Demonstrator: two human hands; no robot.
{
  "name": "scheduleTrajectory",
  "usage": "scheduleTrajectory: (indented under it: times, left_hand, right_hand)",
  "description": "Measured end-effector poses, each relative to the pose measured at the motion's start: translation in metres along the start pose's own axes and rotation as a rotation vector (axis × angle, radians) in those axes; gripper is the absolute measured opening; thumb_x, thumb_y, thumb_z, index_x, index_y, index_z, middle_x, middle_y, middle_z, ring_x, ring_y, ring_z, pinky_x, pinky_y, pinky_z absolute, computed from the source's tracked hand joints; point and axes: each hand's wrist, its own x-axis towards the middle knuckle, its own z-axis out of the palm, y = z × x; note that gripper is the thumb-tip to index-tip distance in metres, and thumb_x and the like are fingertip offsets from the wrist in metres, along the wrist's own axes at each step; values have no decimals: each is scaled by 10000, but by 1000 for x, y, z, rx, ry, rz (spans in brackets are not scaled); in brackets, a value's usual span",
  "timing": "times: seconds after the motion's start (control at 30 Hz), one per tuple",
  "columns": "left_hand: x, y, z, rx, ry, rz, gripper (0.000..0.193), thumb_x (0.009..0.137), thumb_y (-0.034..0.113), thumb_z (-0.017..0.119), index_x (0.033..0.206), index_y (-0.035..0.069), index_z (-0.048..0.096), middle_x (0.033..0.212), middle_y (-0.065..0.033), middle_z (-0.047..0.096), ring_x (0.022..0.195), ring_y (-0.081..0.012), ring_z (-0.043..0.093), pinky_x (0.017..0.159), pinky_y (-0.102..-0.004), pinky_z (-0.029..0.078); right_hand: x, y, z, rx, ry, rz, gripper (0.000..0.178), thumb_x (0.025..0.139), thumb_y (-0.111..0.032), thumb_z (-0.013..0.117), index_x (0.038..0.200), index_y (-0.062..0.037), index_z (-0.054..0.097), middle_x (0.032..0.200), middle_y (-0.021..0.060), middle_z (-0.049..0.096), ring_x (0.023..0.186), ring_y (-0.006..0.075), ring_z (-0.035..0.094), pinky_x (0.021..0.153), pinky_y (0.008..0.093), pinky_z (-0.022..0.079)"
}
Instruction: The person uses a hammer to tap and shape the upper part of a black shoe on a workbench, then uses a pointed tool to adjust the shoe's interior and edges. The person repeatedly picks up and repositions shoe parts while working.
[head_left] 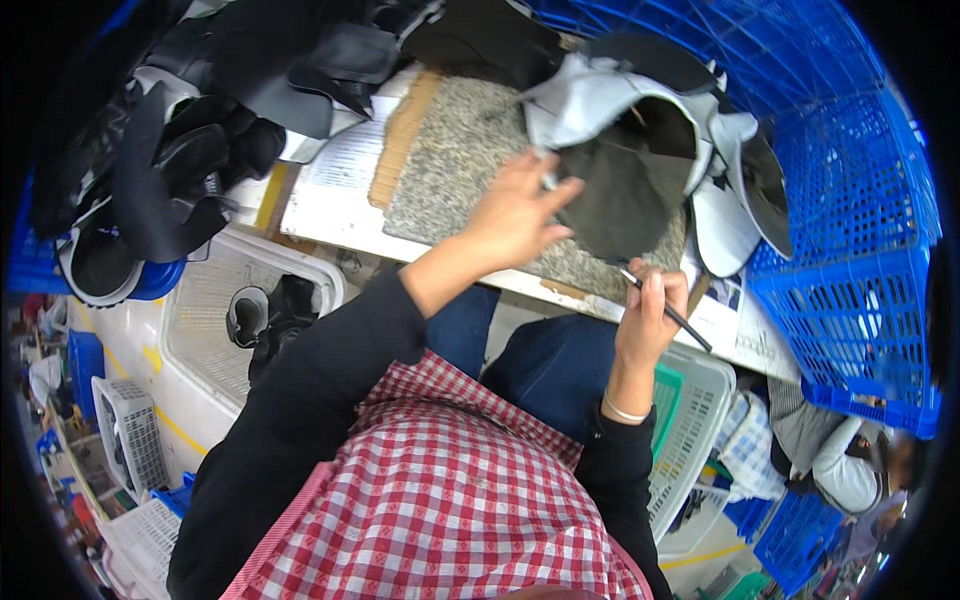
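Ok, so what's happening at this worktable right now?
A person in a red-and-white checked apron is working on a dark, flexible piece over a speckled slab. The right hand holds a thin dark tool, its tip by the piece's lower edge. The left hand, fingers spread, is at the left edge; blur hides whether it touches. White-lined pieces lie beyond.
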Motion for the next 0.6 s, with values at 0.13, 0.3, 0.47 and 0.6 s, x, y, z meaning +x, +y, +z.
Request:
scheduleTrajectory:
  times: [0.13, 0.3, 0.47, 0.6]
  left_hand:
    - [83, -6, 18, -328, -384, 107, 640, 870, 359, 783, 1446, 154, 597, 1380, -254, 612, 1326, -373, 564, 1126, -463, 418]
    - [73, -18, -47, -37, 106, 70, 214, 890, 182, 751, 1086, 96, 733, 968, -101, 755, 824, -240, 727, 725, -361, 574]
    - [44, -120, -97, 255, 716, -448, 493, 793, 204, 870, 1160, -28, 638, 1077, -196, 656, 1141, -338, 584, 977, -411, 488]
    - [79, -155, -107, 242, 305, -288, 507, 853, 317, 830, 1219, 0, 679, 1089, -238, 706, 1048, -382, 662, 907, -435, 524]
  right_hand:
    - [14, 4, 11, 9, -48, -78, 242, 1023, -218, 645, 886, -81, 500, 684, 38, 561, 630, 109, 534, 1179, 570, 378]
    - [16, 1, -12, -75, 66, -12, 249, 1031, -225, 650, 895, -57, 525, 772, 66, 606, 648, 105, 548, 967, 425, 533]
    - [-2, 11, -15, -100, 68, 47, 198, 1037, -191, 647, 947, -34, 566, 799, 72, 627, 699, 106, 576, 693, 252, 457]
    - [-8, 10, -6, -224, -20, 47, 180, 1051, -178, 625, 970, -17, 619, 796, 49, 642, 732, 101, 597, 673, 235, 427]
